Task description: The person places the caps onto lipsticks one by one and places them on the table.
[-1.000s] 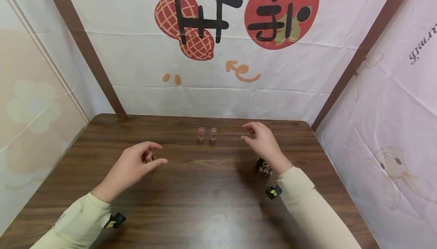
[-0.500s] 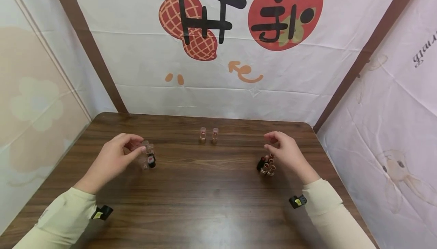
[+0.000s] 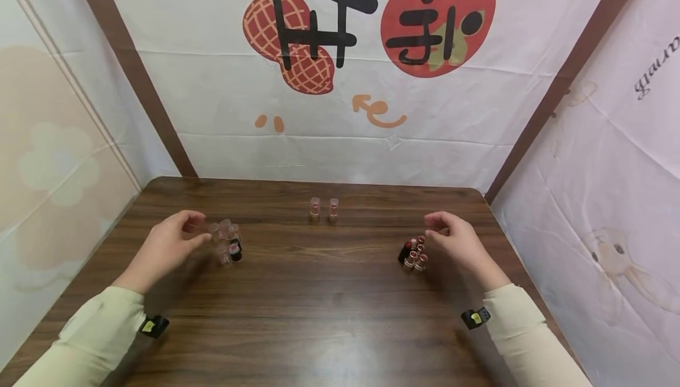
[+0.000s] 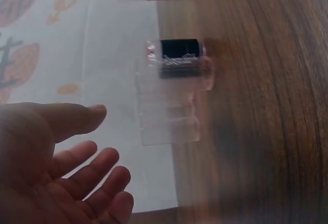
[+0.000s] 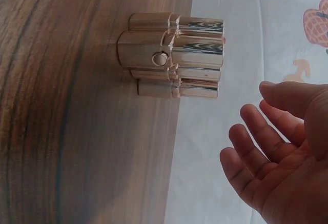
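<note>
My left hand point(image 3: 166, 246) hovers just left of a tight group of clear lipstick caps point(image 3: 225, 228); its fingers are loosely bent and hold nothing. One cap in that group has a black band point(image 4: 179, 58) with white lettering, blurred in the left wrist view. On the other side, my right hand point(image 3: 461, 246) is held beside several uncapped lipsticks point(image 3: 414, 255), with nothing in its relaxed fingers. They stand upright, mostly with shiny gold tubes point(image 5: 197, 49), and one is black point(image 3: 405, 252). Both hands appear apart from the groups.
Two lipsticks under clear caps, a left one point(image 3: 315, 207) and a right one point(image 3: 333, 208), stand upright near the back middle of the brown wooden table point(image 3: 319, 304). A printed white cloth point(image 3: 297, 157) hangs behind the table's far edge.
My left hand has drawn back leftward, and the clear caps it hid now show. My right hand has moved right and nearer me, uncovering the uncapped lipsticks.
</note>
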### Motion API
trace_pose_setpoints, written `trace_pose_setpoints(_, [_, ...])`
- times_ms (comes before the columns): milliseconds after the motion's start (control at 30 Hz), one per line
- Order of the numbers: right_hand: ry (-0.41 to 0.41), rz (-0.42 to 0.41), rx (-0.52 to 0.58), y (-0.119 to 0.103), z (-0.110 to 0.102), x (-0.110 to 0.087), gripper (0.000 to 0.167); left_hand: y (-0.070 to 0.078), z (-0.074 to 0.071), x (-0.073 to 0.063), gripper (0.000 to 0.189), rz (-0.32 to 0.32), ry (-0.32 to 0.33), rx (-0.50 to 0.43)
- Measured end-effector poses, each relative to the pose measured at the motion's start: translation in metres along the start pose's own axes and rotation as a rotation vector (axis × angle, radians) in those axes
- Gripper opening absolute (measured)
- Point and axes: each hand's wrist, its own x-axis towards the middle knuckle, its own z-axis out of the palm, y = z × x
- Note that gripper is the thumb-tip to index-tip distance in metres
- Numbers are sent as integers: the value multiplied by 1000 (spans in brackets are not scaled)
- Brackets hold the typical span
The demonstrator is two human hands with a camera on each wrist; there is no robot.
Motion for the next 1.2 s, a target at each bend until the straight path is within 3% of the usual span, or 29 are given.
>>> trace_pose_setpoints(200, [-19,18,-8,8,4,-2,31,-15,10,8,54,-33,-53,18])
trace_pose_setpoints(433, [-28,43,-31,15,6,-12,31,-20,20,13,56,-60,-87,0])
trace_pose_setpoints(800, [-16,51,-57,17,11,-28,24,-27,27,24,46,-82,-75,-13])
trace_pose_setpoints(1200, [-107,141,-48,21,21,-41,33,-28,36,30,38,-70,-62,-16])
